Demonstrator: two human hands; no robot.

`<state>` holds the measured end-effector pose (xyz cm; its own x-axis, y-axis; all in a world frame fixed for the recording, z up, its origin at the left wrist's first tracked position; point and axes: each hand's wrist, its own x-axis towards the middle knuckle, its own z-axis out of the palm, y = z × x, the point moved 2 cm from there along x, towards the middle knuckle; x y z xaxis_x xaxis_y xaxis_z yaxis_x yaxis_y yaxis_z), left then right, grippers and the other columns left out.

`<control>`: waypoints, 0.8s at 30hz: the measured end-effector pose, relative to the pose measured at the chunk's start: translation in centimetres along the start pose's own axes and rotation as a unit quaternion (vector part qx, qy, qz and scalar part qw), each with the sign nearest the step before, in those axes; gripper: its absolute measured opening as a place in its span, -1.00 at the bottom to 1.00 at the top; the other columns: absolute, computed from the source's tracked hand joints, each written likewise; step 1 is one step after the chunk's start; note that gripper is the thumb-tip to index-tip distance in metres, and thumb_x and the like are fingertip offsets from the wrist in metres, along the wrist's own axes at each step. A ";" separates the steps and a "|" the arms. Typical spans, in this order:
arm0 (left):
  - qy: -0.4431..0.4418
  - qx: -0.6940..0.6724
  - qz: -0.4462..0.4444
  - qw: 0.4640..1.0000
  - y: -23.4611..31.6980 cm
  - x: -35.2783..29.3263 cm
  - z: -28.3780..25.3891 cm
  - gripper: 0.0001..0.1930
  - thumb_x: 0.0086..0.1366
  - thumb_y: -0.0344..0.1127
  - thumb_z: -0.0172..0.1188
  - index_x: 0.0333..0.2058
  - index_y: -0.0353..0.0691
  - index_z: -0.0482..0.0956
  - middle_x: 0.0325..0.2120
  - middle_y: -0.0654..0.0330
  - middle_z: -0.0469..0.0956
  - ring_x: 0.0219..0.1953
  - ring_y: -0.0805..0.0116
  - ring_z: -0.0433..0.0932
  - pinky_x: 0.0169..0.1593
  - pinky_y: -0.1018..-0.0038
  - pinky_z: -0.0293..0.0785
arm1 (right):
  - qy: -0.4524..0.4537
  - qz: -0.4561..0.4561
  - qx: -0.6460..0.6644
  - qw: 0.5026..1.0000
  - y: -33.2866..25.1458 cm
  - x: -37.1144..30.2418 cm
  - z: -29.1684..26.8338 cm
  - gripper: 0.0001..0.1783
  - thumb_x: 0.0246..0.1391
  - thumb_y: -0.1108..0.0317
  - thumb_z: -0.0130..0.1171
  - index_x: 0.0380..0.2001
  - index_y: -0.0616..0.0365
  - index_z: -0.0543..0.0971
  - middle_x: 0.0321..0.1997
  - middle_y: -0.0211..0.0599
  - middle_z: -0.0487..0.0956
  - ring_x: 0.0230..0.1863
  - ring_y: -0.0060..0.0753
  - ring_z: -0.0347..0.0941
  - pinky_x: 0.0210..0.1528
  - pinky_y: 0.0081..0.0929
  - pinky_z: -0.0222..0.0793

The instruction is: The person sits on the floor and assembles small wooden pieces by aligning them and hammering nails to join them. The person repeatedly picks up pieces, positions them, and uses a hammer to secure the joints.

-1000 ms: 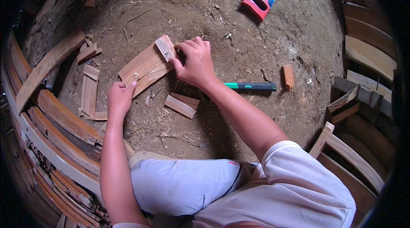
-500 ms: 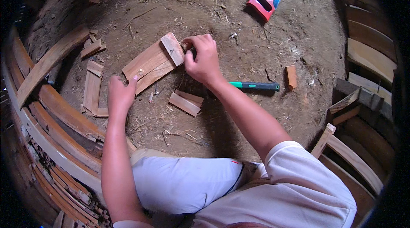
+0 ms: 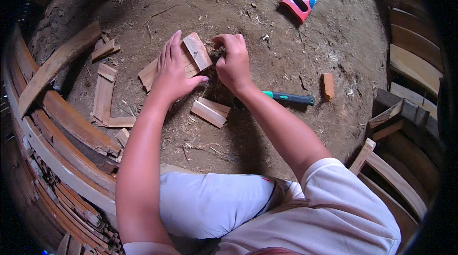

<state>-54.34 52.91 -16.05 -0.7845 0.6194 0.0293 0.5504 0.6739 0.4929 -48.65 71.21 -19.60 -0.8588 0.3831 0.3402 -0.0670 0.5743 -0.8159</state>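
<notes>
A flat wooden assembly of boards (image 3: 149,74) lies on the dirt ground, with a short crosspiece (image 3: 197,52) across its right end. My left hand (image 3: 172,74) rests over the boards, fingers stretched out and thumb apart, covering much of them. Just right of the crosspiece is my right hand (image 3: 232,61), its fingers curled in; anything inside them is hidden. A tool with a green and black handle (image 3: 291,98) lies beside my right forearm, which hides its other end. Below the assembly sits a small pair of joined wood pieces (image 3: 210,111).
A handsaw with a red handle (image 3: 296,5) lies at the far right. An orange-brown wood block (image 3: 327,87) is nearer. An L-shaped wood piece (image 3: 103,95) lies left. Curved timber (image 3: 71,116) is stacked along the left, more planks (image 3: 415,66) along the right.
My left hand has moved right and away from me, from the assembly's near-left edge onto its boards. My right hand has shifted slightly right, its fingers still curled.
</notes>
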 end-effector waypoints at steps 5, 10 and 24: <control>0.020 -0.035 -0.008 0.999 1.1 0.5 1.5 0.42 -0.10 -0.18 0.73 0.54 -0.25 -0.21 0.47 -0.17 0.18 0.50 -0.25 0.20 0.55 0.00 0.13 | 0.006 0.014 -0.011 1.000 0.0 -0.1 -0.2 -0.59 -0.19 0.74 0.02 -0.21 0.24 0.62 -0.25 -0.09 0.65 -0.08 0.05 0.51 0.03 -0.10 0.47; 0.054 -0.078 0.017 0.995 1.0 0.9 1.9 0.39 -0.06 -0.34 0.67 0.53 -0.22 -0.27 0.43 -0.14 0.25 0.45 -0.27 0.29 0.51 0.02 0.21 | 0.007 0.007 -0.022 1.000 -0.1 -0.1 0.0 -0.56 -0.17 0.75 -0.05 -0.22 0.21 0.64 -0.28 -0.17 0.66 -0.10 -0.03 0.54 -0.01 -0.20 0.50; 0.059 -0.092 0.009 0.994 0.4 1.1 2.4 0.20 0.04 -0.33 0.62 0.47 -0.27 -0.12 0.38 -0.19 0.34 0.36 -0.26 0.43 0.41 0.05 0.38 | 0.000 0.020 -0.006 1.000 0.3 -0.1 0.0 -0.64 -0.15 0.68 0.07 -0.22 0.28 0.63 -0.22 0.02 0.64 -0.07 0.13 0.50 0.07 -0.04 0.47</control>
<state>-54.30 54.86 -17.94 -0.8093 0.5715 0.1362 0.5116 0.5717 0.6414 -48.58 71.33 -19.89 -0.8607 0.4055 0.3080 -0.0270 0.5677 -0.8228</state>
